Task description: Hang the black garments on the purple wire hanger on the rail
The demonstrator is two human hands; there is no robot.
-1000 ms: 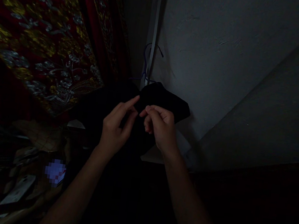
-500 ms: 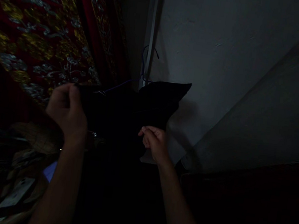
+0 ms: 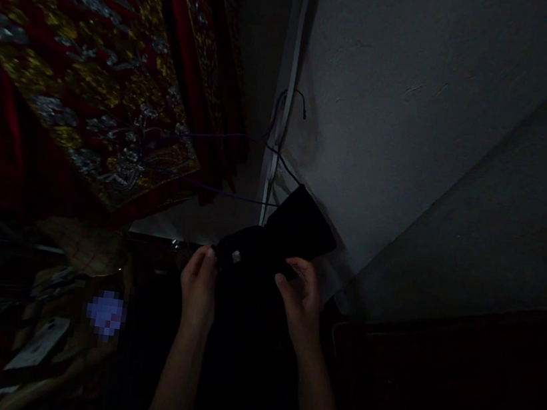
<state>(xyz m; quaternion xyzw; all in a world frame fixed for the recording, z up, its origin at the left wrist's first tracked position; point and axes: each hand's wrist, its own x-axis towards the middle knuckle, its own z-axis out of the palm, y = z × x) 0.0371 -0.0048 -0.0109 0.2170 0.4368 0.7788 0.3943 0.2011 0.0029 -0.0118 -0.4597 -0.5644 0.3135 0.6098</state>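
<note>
A black garment (image 3: 301, 225) hangs by one side from the right end of a thin purple-blue wire hanger (image 3: 227, 193). The hanger's left arm is bare, and its hook goes over a pale vertical strip along the wall corner. My left hand (image 3: 199, 282) pinches the garment's edge, close to a small whitish tag (image 3: 236, 256). On the other side of the tag, my right hand (image 3: 300, 296) has thumb and fingers curled around the dark cloth, their tips a little apart. Most of the garment below my hands is lost in darkness.
Red cloth with gold and silver floral decoration (image 3: 88, 80) hangs on the left. A pale wall (image 3: 391, 113) rises on the right. At lower left another person's arm (image 3: 48, 384) shows near a whitish phone (image 3: 41, 342) and a blurred lit patch (image 3: 106, 314).
My left hand has come right and down, and the garment's left side has slipped off the hanger, baring its arm. My right hand has moved slightly right and down, its fingers less tightly closed.
</note>
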